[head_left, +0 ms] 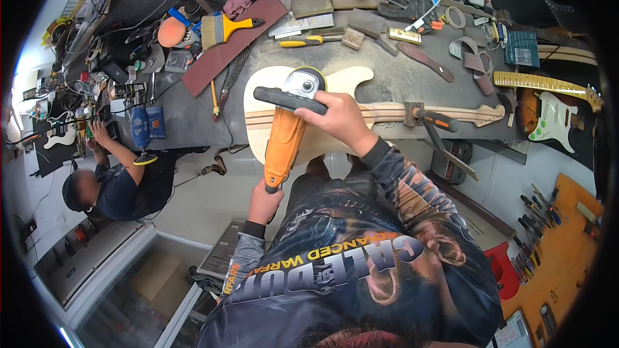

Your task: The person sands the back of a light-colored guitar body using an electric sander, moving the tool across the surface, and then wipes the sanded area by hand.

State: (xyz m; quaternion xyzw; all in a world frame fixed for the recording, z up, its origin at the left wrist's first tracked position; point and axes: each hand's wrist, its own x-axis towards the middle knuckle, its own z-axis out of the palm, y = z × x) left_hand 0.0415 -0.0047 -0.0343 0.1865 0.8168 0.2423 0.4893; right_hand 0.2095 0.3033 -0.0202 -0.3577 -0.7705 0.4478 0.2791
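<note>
An orange power sander [285, 142] with a black D-shaped front handle and a round pad rests over a pale wooden guitar body [261, 132]. My left hand [265, 203] is wrapped round the rear end of the sander, below the bench edge. With my right hand [342, 119] I grip the black front handle, above the guitar body. The striped neck [387, 113] runs right to an unfinished headstock. A clamp with an orange and black handle [437, 120] sits across the neck. The pad's underside is hidden.
A wide paintbrush [222, 29] lies on a reddish-brown sheet [200, 76] behind the guitar. A sunburst guitar [548, 116] lies at the right, near a tool board [561, 251]. At the left, a co-worker [132, 180] sits by the bench near a blue polisher [138, 125].
</note>
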